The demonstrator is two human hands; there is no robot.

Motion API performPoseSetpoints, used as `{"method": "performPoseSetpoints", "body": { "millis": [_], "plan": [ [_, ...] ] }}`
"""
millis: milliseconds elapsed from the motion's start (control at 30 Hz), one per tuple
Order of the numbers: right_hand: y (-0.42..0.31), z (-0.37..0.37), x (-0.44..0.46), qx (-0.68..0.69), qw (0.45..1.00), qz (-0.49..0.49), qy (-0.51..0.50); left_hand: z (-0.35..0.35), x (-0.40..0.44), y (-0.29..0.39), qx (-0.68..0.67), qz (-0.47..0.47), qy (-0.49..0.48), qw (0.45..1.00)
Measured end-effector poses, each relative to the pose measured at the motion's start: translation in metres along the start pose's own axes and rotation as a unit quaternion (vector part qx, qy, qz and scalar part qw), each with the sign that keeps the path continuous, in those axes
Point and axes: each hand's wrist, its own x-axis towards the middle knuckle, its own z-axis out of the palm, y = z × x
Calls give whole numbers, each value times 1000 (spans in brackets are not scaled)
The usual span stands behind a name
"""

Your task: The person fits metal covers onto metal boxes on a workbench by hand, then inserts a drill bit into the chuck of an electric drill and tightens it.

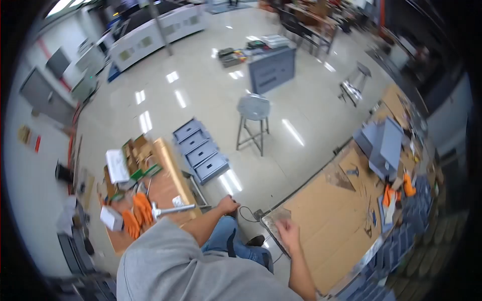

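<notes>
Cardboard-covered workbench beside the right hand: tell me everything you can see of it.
The workbench stretches away on the person's right. Flat brown cardboard, with faint creases or seams, covers much of its top; a darker patch shows farther along. A dark edge borders the side facing the open floor. A grey box-like housing and small tools rest on it. The right hand is at its near-left corner; contact is unclear. Its legs cannot be made out.
</notes>
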Motion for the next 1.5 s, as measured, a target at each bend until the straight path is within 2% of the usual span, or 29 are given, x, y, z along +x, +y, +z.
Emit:
{"method": "performPoseSetpoints", "body": {
  "millis": [33, 67, 100, 133, 167, 200, 367, 467, 567, 667, 700, 767, 867, 967, 1033, 1067, 1100, 1133, 1167, 1200, 1233, 1267, 1300, 1367, 1500],
  "plan": [
    [55, 10, -30, 0, 1000, 3, 17, 4, 1, -9, 21, 24, -24, 999],
    [47, 3, -73, 86, 990, 114, -3, 7, -3, -14, 46, 53, -52, 996],
    [95, 5, -107, -26, 995, 95, -6, 7, -13, -16, 51, 64, -64, 995],
    [93, 10, -154, 46, 989, 130, 43, 11, -21, -19, 60, 77, -76, 992],
    [108, 6, -186, -55, 995, 81, 21, 9, -26, -20, 66, 90, -88, 990],
    [121, 7, -213, -64, 992, 105, 22, 10, -30, -25, 70, 102, -89, 988],
    [182, 35, -280, 6, 947, 315, 57, 13, -49, -49, 85, 137, -111, 981],
    [226, 47, -306, 45, 920, 379, 91, 16, -58, -67, 91, 171, -102, 976],
    [282, 52, -329, 80, 906, 393, 134, 13, -73, -83, 90, 205, -112, 968],
    [291, 60, -324, 162, 898, 368, 178, 4, -84, -98, 159, 244, -175, 941],
    [273, 63, -315, 202, 889, 364, 189, 13, -83, -108, 161, 198, -157, 954],
    [195, 72, -295, 281, 867, 355, 208, 9, -88, -117, 172, 174, -189, 951],
    [167, 83, -291, 289, 880, 315, 206, 8, -91, -127, 211, 184, -204, 938],
    [212, 103, -311, 313, 869, 291, 250, 6, -88, -130, 246, 214, -199, 924],
    [120, 82, -346, 191, 931, 266, 164, 13, -79, -140, 277, 220, -203, 913],
    [143, 85, -362, 189, 927, 279, 167, 18, -71, -145, 304, 221, -209, 903],
    [174, 94, -378, 208, 913, 303, 176, -7, -99, -122, 305, 187, -218, 908],
    [207, 104, -405, 229, 896, 330, 193, 6, -63, -150, 305, 407, -261, 820],
    [226, 112, -432, 254, 872, 360, 214, 5, -74, -143, 282, 299, -261, 874],
    [225, 116, -459, 265, 856, 349, 276, 4, -89, -131, 262, 180, -241, 917],
    [221, 113, -481, 286, 810, 418, 296, 6, -95, -126, 289, 173, -251, 907],
    [204, 111, -502, 361, 747, 439, 344, 12, -103, -120, 303, 162, -250, 905],
    [206, 120, -530, 382, 712, 455, 374, 21, -116, -113, 336, 170, -264, 888],
    [215, 129, -575, 413, 657, 476, 414, 31, -153, -99, 384, 174, -280, 862],
    [229, 185, -663, 450, 583, 506, 449, 90, -196, -90, 395, 215, -295, 843]
  ]
}}
